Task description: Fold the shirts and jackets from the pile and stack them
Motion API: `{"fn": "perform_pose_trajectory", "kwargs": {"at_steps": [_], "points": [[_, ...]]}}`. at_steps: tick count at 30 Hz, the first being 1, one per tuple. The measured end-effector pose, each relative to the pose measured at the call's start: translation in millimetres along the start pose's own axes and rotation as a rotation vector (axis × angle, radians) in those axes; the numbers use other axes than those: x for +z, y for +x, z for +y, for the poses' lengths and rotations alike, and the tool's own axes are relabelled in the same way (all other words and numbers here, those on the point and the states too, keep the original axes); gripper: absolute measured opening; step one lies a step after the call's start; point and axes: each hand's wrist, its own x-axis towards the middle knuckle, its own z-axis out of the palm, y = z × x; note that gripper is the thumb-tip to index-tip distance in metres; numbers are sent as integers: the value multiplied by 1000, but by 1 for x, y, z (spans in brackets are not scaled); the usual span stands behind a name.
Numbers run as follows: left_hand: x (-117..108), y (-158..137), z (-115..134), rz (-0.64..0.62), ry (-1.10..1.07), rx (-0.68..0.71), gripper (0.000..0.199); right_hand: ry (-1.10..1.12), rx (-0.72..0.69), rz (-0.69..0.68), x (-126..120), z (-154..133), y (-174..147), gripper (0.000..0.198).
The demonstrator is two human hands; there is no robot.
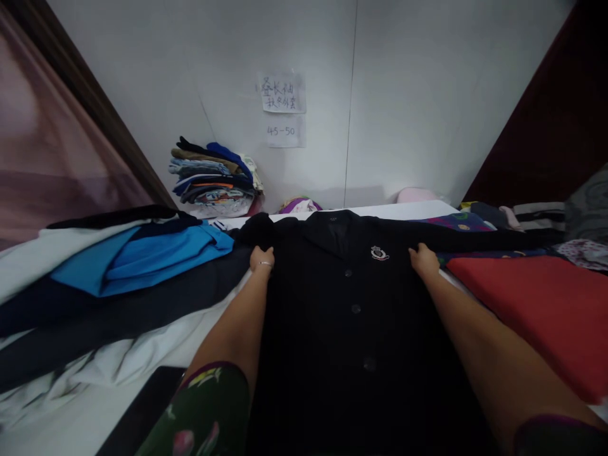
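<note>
A black buttoned jacket [323, 329] with a collar and a pale crest on its chest lies spread front side up before me. At its left armpit area my left hand [262, 258] is closed on the cloth, a thin bracelet on the wrist. My right hand [424, 261] pinches the jacket's other side, just below where the sleeve begins. That right sleeve stretches out over other clothes, while the left sleeve looks bunched near the shoulder. The jacket's lower part is dark and runs out of view.
Blue, white and dark garments [161, 256] lie heaped on the left. Folded red cloth [532, 310] is at the right. A stack of folded clothes [216, 180] stands at the back by the wall, below paper notes [284, 111]. A dark flat object [147, 405] lies front left.
</note>
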Motion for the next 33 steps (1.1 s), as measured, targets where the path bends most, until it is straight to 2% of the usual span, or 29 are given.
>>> {"fn": "perform_pose_trajectory", "kwargs": {"at_steps": [4, 8, 11, 13, 15, 17, 18, 20, 23, 28, 30, 33], "points": [[4, -6, -5, 33, 19, -88, 51, -21, 33, -12, 7, -1, -11, 42], [-8, -9, -6, 9, 18, -71, 57, -21, 38, -47, 1, -3, -9, 44], [-19, -23, -7, 21, 15, -36, 63, -13, 22, -89, -6, -3, -12, 45], [-21, -38, -10, 80, 58, 105, 65, -24, -48, -66, -8, 0, -22, 51], [-17, -54, -16, 111, 167, 366, 64, -62, -190, 12, -5, 8, -37, 59], [-10, -65, -25, 22, 299, 577, 61, -116, -362, 38, 2, 17, -54, 61], [-6, -69, -29, -61, 345, 604, 60, -136, -416, 2, 6, 21, -61, 59], [0, -71, -34, -202, 392, 554, 60, -161, -442, -121, 10, 26, -70, 55], [3, -71, -34, -257, 405, 479, 62, -167, -389, -216, 6, 23, -75, 56], [-7, -86, -29, -310, 436, 458, 63, -209, -395, -198, -10, 20, -94, 52], [-14, -101, -37, -341, 448, 461, 65, -221, -453, -155, -13, 34, -114, 50], [-30, -129, -60, -371, 439, 497, 65, -227, -535, -73, -18, 71, -150, 49]]}}
